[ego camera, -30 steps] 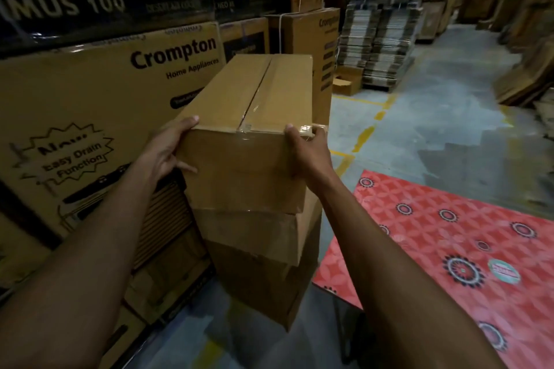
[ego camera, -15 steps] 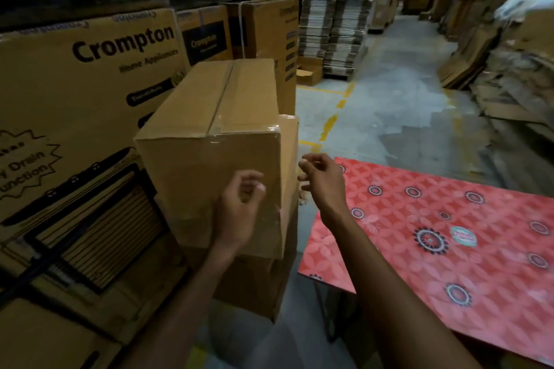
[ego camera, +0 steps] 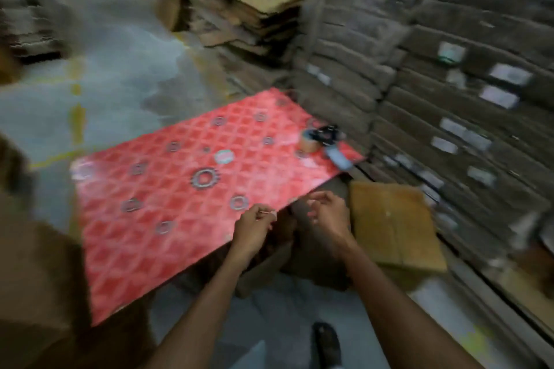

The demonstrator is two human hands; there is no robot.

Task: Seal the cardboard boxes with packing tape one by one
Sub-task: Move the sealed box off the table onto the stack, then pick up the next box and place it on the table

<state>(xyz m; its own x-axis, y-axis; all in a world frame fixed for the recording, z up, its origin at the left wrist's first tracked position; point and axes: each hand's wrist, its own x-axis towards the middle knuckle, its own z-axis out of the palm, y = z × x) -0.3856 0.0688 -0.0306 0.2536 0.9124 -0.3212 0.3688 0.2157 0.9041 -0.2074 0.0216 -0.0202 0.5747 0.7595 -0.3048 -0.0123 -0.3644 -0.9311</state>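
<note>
The frame is blurred by motion. A tape dispenser (ego camera: pixel 325 141) with a brown roll lies at the far right corner of the red patterned table top (ego camera: pixel 168 189). My left hand (ego camera: pixel 253 229) hovers over the table's near edge with its fingers loosely curled. My right hand (ego camera: pixel 329 216) hangs just past that edge, also loosely curled and holding nothing. A brown cardboard box (ego camera: pixel 392 225) sits low to the right of my right hand, its top facing up. Neither hand touches the box or the dispenser.
Tall stacks of flattened cartons (ego camera: pixel 449 84) wall in the right side, and more piles (ego camera: pixel 248 9) stand behind the table. Grey concrete floor (ego camera: pixel 114 63) with yellow lines lies at the far left. A large brown box (ego camera: pixel 33 278) fills the near left. My shoe (ego camera: pixel 325 341) shows below.
Both hands let go of the sealed box on the stack. The view swung right to the red table, and the hands now hang at its near edge.
</note>
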